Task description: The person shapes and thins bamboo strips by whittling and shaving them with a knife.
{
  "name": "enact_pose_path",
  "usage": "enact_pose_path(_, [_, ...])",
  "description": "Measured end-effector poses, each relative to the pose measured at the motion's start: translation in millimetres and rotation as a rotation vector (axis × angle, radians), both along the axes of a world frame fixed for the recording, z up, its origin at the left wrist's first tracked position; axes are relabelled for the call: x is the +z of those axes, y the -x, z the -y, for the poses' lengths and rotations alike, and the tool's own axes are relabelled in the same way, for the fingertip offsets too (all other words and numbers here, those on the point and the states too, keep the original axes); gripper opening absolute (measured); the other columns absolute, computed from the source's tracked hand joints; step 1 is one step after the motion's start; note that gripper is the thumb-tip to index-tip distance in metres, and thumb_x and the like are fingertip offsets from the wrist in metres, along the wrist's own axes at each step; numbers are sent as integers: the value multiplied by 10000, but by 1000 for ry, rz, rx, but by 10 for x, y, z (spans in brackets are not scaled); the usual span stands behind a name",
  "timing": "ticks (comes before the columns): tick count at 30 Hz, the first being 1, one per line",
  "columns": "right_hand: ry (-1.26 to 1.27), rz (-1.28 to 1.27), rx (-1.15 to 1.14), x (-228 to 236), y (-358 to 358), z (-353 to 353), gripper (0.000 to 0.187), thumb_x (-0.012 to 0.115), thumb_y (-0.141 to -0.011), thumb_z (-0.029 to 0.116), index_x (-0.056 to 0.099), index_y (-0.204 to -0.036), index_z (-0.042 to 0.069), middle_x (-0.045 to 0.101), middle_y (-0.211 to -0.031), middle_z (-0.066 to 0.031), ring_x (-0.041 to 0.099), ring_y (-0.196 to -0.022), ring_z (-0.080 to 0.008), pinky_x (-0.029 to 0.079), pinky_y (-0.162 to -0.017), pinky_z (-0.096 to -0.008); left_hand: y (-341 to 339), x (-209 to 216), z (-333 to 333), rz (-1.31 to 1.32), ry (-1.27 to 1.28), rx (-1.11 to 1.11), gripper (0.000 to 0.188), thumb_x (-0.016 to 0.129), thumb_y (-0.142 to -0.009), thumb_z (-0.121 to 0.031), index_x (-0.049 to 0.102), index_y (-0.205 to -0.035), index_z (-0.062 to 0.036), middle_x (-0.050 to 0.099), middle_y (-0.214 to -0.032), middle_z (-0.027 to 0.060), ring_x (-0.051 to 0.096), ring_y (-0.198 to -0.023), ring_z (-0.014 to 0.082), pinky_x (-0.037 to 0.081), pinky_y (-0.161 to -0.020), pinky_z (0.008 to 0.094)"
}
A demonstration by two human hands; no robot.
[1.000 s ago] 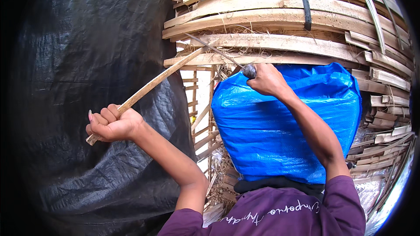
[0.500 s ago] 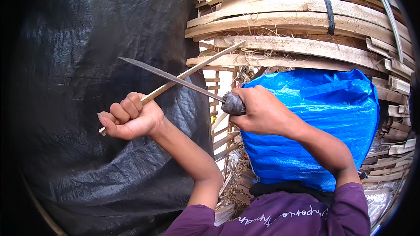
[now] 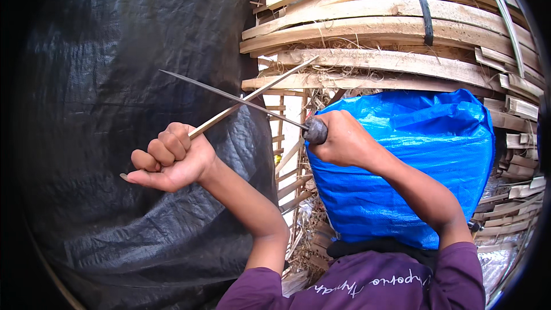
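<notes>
My left hand (image 3: 172, 158) is closed around the lower part of a slim, pale bamboo-like strip (image 3: 281, 79), its thumb stretched out to the left. From that fist the strip slants up and to the right; its lower end is hidden by the fingers. In my right hand (image 3: 344, 139) is a long narrow knife (image 3: 201, 86), gripped by its dark wrapped handle (image 3: 315, 130). Its blade points up and left and crosses the strip about midway, apparently touching it, with the blade seen nearly edge-on.
Black plastic sheeting (image 3: 115, 206) covers the left side. Long split wooden slats (image 3: 367, 28) lie stacked at the far right, with curly shavings (image 3: 338, 95) among them. A blue plastic sheet (image 3: 402, 189) is under my right forearm. Slatted framework (image 3: 293, 186) shows in the gap between the sheets.
My right hand has shifted slightly right and upward, drawing the knife with it. The blade has turned more edge-on and crosses the strip a little higher. My left thumb has stretched outward.
</notes>
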State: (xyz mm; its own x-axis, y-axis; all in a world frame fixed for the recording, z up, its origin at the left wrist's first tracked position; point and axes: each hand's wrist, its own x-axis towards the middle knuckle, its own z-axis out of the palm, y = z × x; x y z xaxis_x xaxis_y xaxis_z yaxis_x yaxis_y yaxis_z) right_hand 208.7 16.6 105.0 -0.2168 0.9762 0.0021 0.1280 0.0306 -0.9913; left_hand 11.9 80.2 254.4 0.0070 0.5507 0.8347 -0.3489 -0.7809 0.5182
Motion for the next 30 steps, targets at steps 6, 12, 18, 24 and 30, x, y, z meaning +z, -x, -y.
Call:
enact_pose_path(6, [0,77,-54,-100,-46,64,115,637,-678,83,638,-762,4,615,-669,-225,623,-681,-424,489,-608,-462,-31,-52,52,9,1,-8,532,310,-1011,-574,167,-664,-198,140,-464,-81,59,-400,31,68,-405,220])
enact_pose_path(12, [-110,70,-17,167,-31,142,104,657,-697,115,645,-767,39,630,-696,-215,618,-697,-427,497,-629,-481,-117,-25,83,-33,-35,-47,531,316,-1010,-574,164,-668,-197,155,-464,-77,68,-399,31,69,-405,225])
enact_pose_path(18, [50,117,-122,-386,-143,-107,106,616,-704,100,641,-753,9,629,-672,-218,620,-638,-406,483,-615,-451,-74,-55,14,-47,-38,-18,531,324,-1013,-564,165,-668,-192,154,-459,-77,71,-398,30,79,-403,218])
enact_pose_path(24, [-32,128,-56,-160,-50,-116,130,630,-691,116,641,-774,16,636,-688,-221,624,-670,-418,492,-630,-460,-94,52,16,-52,-29,-118,525,329,-1014,-558,171,-669,-195,158,-458,-78,72,-394,30,77,-402,220])
enact_pose_path(30, [118,145,-149,-566,-201,-236,128,640,-693,114,624,-740,-4,624,-669,-224,614,-631,-410,478,-600,-448,-55,-49,12,-56,-31,-136,520,317,-1014,-562,181,-671,-196,169,-463,-77,79,-391,27,80,-402,223])
